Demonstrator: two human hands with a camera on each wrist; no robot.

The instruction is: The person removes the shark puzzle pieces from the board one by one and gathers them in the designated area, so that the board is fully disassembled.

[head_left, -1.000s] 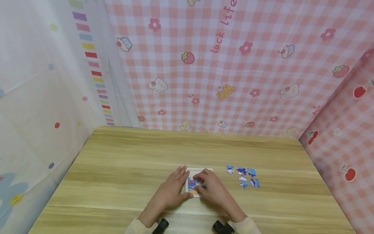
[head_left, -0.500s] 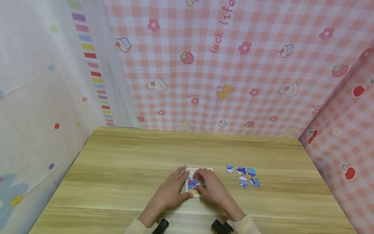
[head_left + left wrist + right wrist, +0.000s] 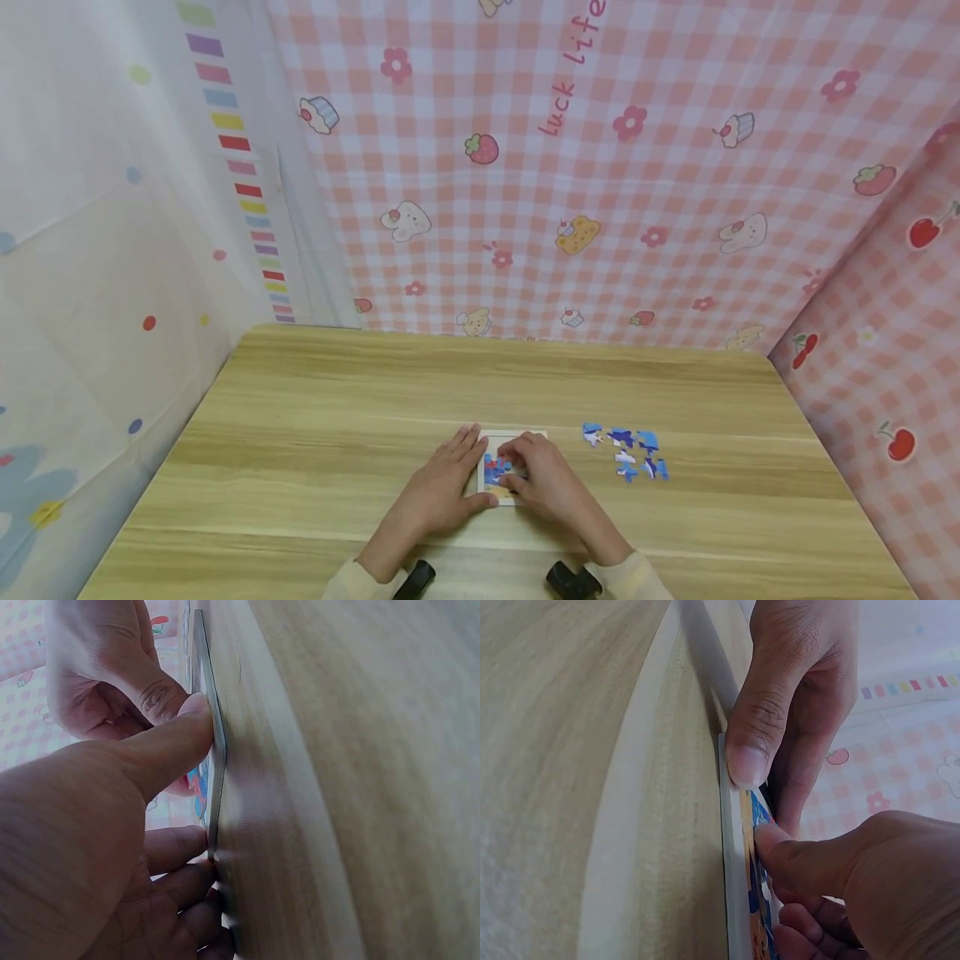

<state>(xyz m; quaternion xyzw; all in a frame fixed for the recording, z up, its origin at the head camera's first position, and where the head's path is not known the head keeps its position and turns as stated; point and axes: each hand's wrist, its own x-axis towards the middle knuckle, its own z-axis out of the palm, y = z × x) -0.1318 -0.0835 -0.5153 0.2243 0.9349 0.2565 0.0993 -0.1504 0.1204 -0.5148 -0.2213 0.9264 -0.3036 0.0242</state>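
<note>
A small square puzzle tray [image 3: 492, 445] with a pale rim lies on the table. Along its left and front part, blue, red and sandy puzzle pieces [image 3: 492, 468] lie inside. My left hand [image 3: 442, 483] rests along the tray's left side with fingers extended, its thumb pressing the front rim [image 3: 735, 877]. From the right, my right hand [image 3: 549, 482] reaches over the tray. Its thumb and curled fingertips come down around a blue puzzle piece, mostly hidden under them. Close by in the right wrist view, the right thumb [image 3: 799, 859] sits against the printed surface.
Several loose blue-and-white puzzle pieces [image 3: 620, 437] lie right of the tray. The wood-grain table [image 3: 337, 400] meets a pink checked cloth [image 3: 525, 183] at the back. White cloth [image 3: 135, 250] hangs at left, and another pink cloth [image 3: 885, 367] at right.
The right hand's fingers shift very slightly over the pieces in the tray. The left hand, the tray and the loose pieces stay where they were.
</note>
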